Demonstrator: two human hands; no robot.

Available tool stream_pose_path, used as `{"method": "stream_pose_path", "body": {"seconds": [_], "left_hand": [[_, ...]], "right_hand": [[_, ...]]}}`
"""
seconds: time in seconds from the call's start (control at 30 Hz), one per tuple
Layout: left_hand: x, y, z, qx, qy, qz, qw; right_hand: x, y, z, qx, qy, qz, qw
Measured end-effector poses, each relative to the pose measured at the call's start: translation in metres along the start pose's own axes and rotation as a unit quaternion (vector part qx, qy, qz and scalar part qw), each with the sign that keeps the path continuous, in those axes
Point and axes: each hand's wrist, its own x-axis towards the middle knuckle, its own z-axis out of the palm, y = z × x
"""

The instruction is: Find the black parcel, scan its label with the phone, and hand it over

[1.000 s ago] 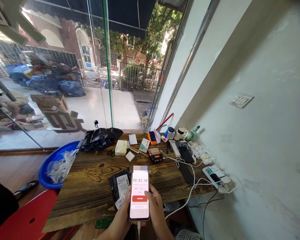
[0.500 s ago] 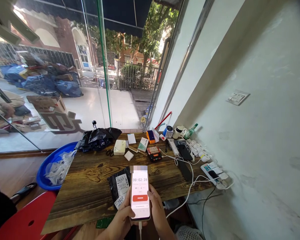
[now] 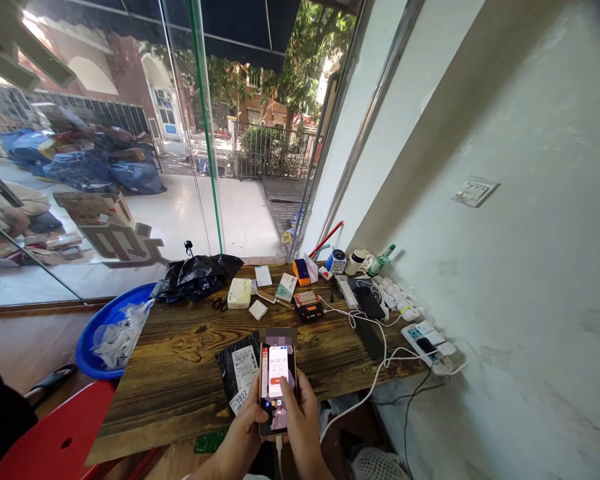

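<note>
A smartphone (image 3: pixel 278 363) stands upright over the table's near edge, its screen facing me. My left hand (image 3: pixel 244 432) grips its left side, thumb along the lower edge. Around the right side curls my right hand (image 3: pixel 304 421), with the thumb over the middle of the screen. The display shows a shrunken page with a timer and an orange-red button, and app icons below. A white cable (image 3: pixel 279 455) runs down from the phone's bottom. Just left of it, on the wood, lies a black plastic parcel (image 3: pixel 230 373) with a white label marked 3022.
On the wooden table (image 3: pixel 175 387) are a label printer (image 3: pixel 309 305), scissors (image 3: pixel 220 304), a black bag (image 3: pixel 197 279) and a power strip (image 3: pixel 425 343) with trailing white cables. A blue basin (image 3: pixel 86 353) and red stool (image 3: pixel 55 433) are left; a wall (image 3: pixel 540 267) bounds the right.
The full-screen timer page has shrunk to a card over the home screen. My right thumb has moved from the phone's right edge onto the screen.
</note>
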Motion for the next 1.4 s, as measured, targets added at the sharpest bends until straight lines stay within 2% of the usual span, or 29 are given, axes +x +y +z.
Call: {"method": "stream_pose_path", "body": {"seconds": [0.1, 0.17, 0.33, 0.5, 0.6, 0.67, 0.8, 0.83, 0.9, 1.0, 1.1, 1.23, 1.4], "left_hand": [[-0.002, 0.001, 0.001, -0.002, 0.008, -0.001, 1.0], [-0.004, 0.001, 0.001, 0.0, 0.014, 0.008, 1.0], [-0.005, 0.002, 0.002, 0.024, 0.027, 0.013, 0.999], [-0.004, 0.003, 0.002, 0.037, 0.032, 0.004, 0.999], [-0.005, 0.004, 0.003, 0.03, 0.042, 0.01, 0.999], [-0.005, 0.005, 0.005, 0.03, 0.043, 0.009, 0.999], [-0.005, 0.007, 0.007, 0.036, 0.044, 0.003, 0.998], [-0.005, 0.008, 0.007, 0.037, 0.048, 0.003, 0.998], [-0.006, 0.009, 0.008, 0.034, 0.053, 0.001, 0.998], [-0.007, 0.01, 0.009, 0.031, 0.048, -0.001, 0.998], [-0.004, 0.008, 0.007, 0.036, 0.045, 0.002, 0.998], [0.004, -0.002, 0.001, 0.038, 0.064, 0.015, 0.997], [0.008, -0.011, 0.002, 0.07, 0.082, -0.017, 0.994]], "right_hand": [[0.003, 0.0, -0.001, 0.04, 0.036, 0.049, 0.997], [0.005, 0.002, -0.003, 0.051, 0.044, 0.056, 0.996], [0.006, -0.001, -0.006, 0.003, -0.072, -0.017, 0.997], [0.006, -0.009, -0.004, -0.037, -0.083, -0.021, 0.996], [0.006, -0.01, -0.002, -0.015, -0.083, -0.002, 0.996], [0.008, -0.009, -0.001, 0.02, -0.059, 0.034, 0.997], [0.013, -0.006, -0.001, 0.054, 0.056, 0.111, 0.991], [0.014, -0.006, -0.001, 0.059, 0.068, 0.123, 0.988], [0.016, -0.009, 0.0, 0.07, 0.049, 0.133, 0.987], [0.016, -0.016, 0.003, 0.067, -0.011, 0.119, 0.991], [0.016, -0.017, 0.005, 0.055, -0.022, 0.114, 0.992], [0.02, 0.001, 0.002, 0.066, 0.017, 0.12, 0.99], [0.036, 0.046, -0.01, 0.096, -0.033, 0.165, 0.981]]}}
